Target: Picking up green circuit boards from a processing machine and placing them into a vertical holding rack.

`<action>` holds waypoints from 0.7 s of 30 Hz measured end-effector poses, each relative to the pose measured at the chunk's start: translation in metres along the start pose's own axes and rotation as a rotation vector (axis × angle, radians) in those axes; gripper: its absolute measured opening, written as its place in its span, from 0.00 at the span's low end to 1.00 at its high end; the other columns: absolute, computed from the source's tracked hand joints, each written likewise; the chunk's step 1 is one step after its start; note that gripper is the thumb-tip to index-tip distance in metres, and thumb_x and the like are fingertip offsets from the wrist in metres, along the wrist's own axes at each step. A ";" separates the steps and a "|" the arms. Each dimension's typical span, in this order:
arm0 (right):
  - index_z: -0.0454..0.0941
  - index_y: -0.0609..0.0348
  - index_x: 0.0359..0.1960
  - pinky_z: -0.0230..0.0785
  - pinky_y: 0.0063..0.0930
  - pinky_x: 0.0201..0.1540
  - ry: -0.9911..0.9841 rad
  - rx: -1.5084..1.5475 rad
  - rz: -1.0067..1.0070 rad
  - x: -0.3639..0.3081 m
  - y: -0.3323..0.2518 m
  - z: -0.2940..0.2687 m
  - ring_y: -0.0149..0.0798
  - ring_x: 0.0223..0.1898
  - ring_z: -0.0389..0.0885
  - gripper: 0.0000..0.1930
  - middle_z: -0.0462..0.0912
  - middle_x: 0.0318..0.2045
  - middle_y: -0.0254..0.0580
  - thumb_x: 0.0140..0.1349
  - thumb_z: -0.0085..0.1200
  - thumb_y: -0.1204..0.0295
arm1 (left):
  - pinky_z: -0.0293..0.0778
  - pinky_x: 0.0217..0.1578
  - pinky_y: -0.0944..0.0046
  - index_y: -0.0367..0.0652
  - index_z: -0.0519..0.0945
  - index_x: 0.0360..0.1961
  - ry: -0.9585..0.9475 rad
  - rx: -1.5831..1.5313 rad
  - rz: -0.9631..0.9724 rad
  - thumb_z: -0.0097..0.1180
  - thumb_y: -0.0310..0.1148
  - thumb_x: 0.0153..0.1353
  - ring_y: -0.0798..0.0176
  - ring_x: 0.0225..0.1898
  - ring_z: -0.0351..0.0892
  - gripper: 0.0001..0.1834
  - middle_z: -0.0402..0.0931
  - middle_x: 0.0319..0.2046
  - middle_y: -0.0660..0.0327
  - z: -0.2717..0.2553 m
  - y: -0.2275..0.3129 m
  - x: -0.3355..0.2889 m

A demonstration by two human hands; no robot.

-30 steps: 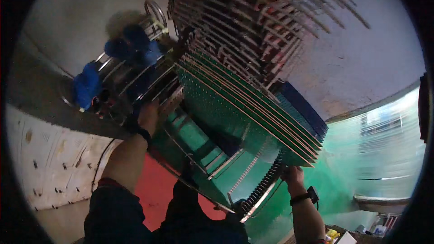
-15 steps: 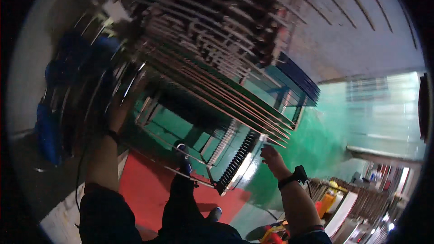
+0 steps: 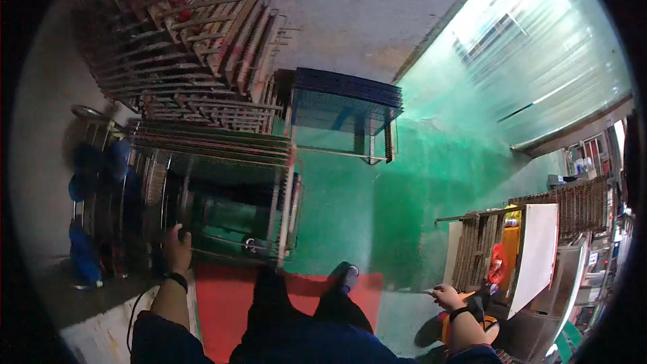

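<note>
Head view: left hand (image 3: 178, 251) is around eight o'clock, fingers kinda loosely spread, right by the metal rack (image 3: 286, 209) at nine; can't tell if they touch. Right hand (image 3: 447, 296), between four and five, looks curled, can't tell if it's pinching anything. Blue rack (image 3: 344, 106) at twelve.

You can't read any words, numbers or signs here. On the white board (image 3: 536, 256) at your four o'clock, you can't make out any letters. The little things (image 3: 583, 164) at your three o'clock are too small and blurry for you to read.
</note>
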State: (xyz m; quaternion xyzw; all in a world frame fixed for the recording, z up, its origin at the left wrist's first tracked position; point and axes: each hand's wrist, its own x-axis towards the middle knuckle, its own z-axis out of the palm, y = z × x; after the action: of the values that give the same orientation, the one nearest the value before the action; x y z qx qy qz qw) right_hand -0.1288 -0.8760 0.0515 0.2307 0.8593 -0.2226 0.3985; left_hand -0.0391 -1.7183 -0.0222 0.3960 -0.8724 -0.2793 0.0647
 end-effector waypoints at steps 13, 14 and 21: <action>0.77 0.67 0.58 0.77 0.28 0.42 0.165 0.331 -0.625 0.083 -0.091 -0.129 0.34 0.39 0.84 0.20 0.86 0.43 0.44 0.70 0.57 0.67 | 0.77 0.51 0.54 0.36 0.81 0.54 -0.442 -0.063 0.073 0.62 0.37 0.66 0.50 0.48 0.84 0.19 0.84 0.45 0.50 0.062 0.115 -0.163; 0.76 0.67 0.60 0.77 0.30 0.45 0.134 0.320 -0.647 0.080 -0.109 -0.132 0.35 0.41 0.84 0.21 0.86 0.45 0.45 0.70 0.57 0.66 | 0.78 0.50 0.54 0.36 0.82 0.54 -0.504 -0.050 0.092 0.63 0.38 0.66 0.49 0.47 0.84 0.20 0.84 0.44 0.50 0.067 0.141 -0.166; 0.74 0.61 0.63 0.77 0.33 0.52 0.017 0.112 -0.665 0.054 -0.154 -0.163 0.38 0.47 0.85 0.23 0.85 0.50 0.52 0.70 0.58 0.64 | 0.79 0.49 0.53 0.39 0.83 0.52 -0.426 -0.095 0.084 0.64 0.42 0.64 0.50 0.46 0.85 0.21 0.85 0.43 0.51 0.104 0.113 -0.136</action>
State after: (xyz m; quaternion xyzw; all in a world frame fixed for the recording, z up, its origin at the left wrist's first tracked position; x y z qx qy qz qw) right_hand -0.3428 -0.8942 0.1343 -0.0389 0.8774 -0.3851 0.2835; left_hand -0.0556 -1.5146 -0.0337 0.2879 -0.8679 -0.3945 -0.0911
